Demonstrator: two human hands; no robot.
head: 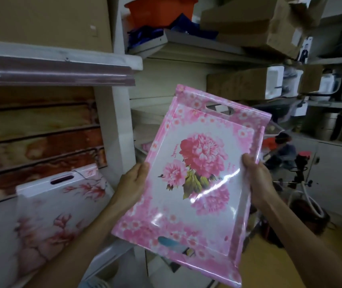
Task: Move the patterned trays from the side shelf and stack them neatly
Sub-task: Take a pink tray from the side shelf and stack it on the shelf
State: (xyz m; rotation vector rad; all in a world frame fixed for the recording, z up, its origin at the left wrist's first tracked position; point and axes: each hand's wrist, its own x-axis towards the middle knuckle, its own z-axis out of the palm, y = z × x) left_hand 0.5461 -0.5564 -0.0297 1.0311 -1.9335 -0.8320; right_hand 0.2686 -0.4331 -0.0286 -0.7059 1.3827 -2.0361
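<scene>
I hold a pink floral tray (195, 173) in clear plastic wrap up in front of me, tilted, with cut-out handles at its top and bottom. My left hand (133, 181) grips its left edge and my right hand (255, 175) grips its right edge. On the left shelf leans a white tray with pink blossoms (62, 206), its slot handle at the top. Behind that tray stands a row of brown and orange marbled trays (39, 132) on edge.
A white shelf post (116, 129) stands between the left shelf and the back shelves. Cardboard boxes (255, 26) and an orange bin (161, 9) sit on the upper shelves. Appliances fill the right shelves, and clutter with a hose (311, 204) lies on the floor at right.
</scene>
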